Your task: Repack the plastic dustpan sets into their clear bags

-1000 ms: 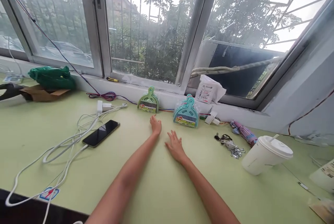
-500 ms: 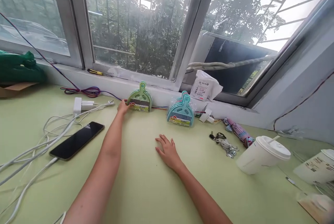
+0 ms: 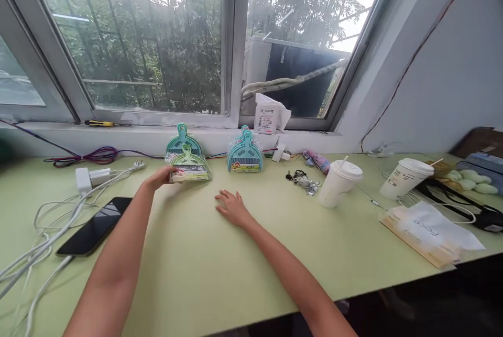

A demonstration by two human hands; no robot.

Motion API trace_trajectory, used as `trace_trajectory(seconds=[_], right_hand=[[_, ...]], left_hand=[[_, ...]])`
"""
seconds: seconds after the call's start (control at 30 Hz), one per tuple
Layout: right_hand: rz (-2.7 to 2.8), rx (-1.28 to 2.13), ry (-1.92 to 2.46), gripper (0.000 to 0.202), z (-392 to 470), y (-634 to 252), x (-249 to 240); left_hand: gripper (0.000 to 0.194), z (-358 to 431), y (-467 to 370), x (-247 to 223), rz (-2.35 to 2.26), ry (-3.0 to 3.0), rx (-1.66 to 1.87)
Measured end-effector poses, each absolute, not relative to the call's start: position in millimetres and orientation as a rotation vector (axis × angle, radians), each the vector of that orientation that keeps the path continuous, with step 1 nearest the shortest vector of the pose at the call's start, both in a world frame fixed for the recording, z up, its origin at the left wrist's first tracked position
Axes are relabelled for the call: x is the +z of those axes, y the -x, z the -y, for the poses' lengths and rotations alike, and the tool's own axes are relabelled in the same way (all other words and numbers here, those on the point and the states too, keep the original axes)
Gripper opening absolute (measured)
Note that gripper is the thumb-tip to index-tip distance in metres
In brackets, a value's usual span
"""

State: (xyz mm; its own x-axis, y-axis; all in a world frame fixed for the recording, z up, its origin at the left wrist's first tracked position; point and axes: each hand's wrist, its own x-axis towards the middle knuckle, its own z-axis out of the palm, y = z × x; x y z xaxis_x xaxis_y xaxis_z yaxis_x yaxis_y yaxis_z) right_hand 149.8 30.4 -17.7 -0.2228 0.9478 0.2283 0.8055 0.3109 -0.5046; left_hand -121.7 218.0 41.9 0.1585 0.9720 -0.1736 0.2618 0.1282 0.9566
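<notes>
My left hand (image 3: 160,177) is closed on the left edge of a green dustpan and brush set (image 3: 189,166) in clear wrapping. Behind that set, a blue dustpan and brush set (image 3: 182,139) leans against the low wall under the window. To the right stands a stack of blue dustpan and brush sets (image 3: 245,152), also wrapped and propped on the wall, with other colours hidden or barely showing at its back. My right hand (image 3: 232,207) rests palm down on the green tabletop (image 3: 220,269), fingers apart, touching none of the sets.
On the left lie a phone (image 3: 94,227), white cables and a charger (image 3: 83,181). Keys (image 3: 304,182), a folded umbrella (image 3: 316,161), a white cup (image 3: 338,182), a second cup (image 3: 404,178) and a tissue pack (image 3: 430,232) are on the right. A wrapped packet (image 3: 269,116) sits on the sill.
My left hand has drawn the green set forward from the wall, uncovering the blue set behind it. The camera has turned right. My right hand stays flat on the table.
</notes>
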Motion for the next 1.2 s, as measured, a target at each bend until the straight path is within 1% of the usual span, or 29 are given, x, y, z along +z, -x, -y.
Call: trace_trajectory(seconds=[0.07, 0.1, 0.2, 0.3, 0.4, 0.5, 0.57, 0.67, 0.73, 0.8, 0.83, 0.87, 0.97, 1.03, 1.13, 1.2], right_hand=[[2.033, 0.317, 1.555, 0.04, -27.3, -151.3, -15.0], [1.957, 0.244, 1.555, 0.042, -24.0, -152.6, -12.4], [1.685, -0.074, 1.475, 0.044, -8.0, -158.0, -3.1], [1.761, -0.234, 1.341, 0.035, 12.1, -161.7, 1.0], [1.926, -0.23, 1.325, 0.032, 27.8, -159.8, -4.2], [1.926, -0.049, 1.399, 0.037, 33.2, -156.3, -13.2], [1.803, 0.208, 1.413, 0.04, 30.5, -156.3, -17.7], [1.431, 0.656, 1.354, 0.044, 20.9, -160.8, -20.2], [1.153, 0.87, 1.258, 0.037, 14.7, -164.9, -20.3], [0.938, 1.008, 1.123, 0.024, 10.7, -168.4, -20.2], [0.853, 1.052, 1.06, 0.021, 9.9, -170.0, -20.0], [0.782, 1.083, 1.015, 0.023, 9.7, -171.4, -19.7], [0.669, 1.115, 0.973, 0.035, 11.9, -175.6, -17.4], [0.657, 1.131, 0.96, 0.039, 14.2, -177.9, -15.0], [0.675, 1.15, 0.953, 0.039, 16.8, -179.0, -10.9], [0.698, 1.168, 0.962, 0.036, 17.7, -178.2, -8.1]], left_hand=[[0.029, -182.8, 111.7, 44.4, -1.186, -1.285, 0.78], [0.03, -164.2, 105.0, 44.0, -1.13, -1.253, 0.763], [0.038, -109.4, 77.4, 36.2, -1.043, -1.193, 0.864], [0.05, -64.4, 45.4, 21.9, -0.952, -1.171, 0.918], [0.051, -35.9, 24.0, 8.5, -0.894, -1.139, 0.968], [0.046, -24.1, 20.2, 1.9, -0.914, -1.074, 1.084], [0.043, -22.8, 23.8, 1.1, -0.897, -1.052, 1.117], [0.045, -24.6, 29.3, 2.2, -0.837, -1.068, 1.088], [0.046, -24.9, 30.1, 3.2, -0.806, -1.114, 1.034], [0.048, -22.4, 28.8, 4.1, -0.763, -1.194, 0.955], [0.049, -20.1, 27.6, 4.6, -0.732, -1.238, 0.912], [0.049, -17.5, 26.2, 5.0, -0.696, -1.277, 0.871], [0.047, -11.5, 22.3, 5.4, -0.609, -1.327, 0.794], [0.047, -12.9, 20.8, 3.5, -0.613, -1.299, 0.792], [0.052, -25.4, 22.1, -3.0, -0.734, -1.21, 0.905], [0.048, -37.5, 26.1, -7.6, -0.862, -1.137, 1.039]])
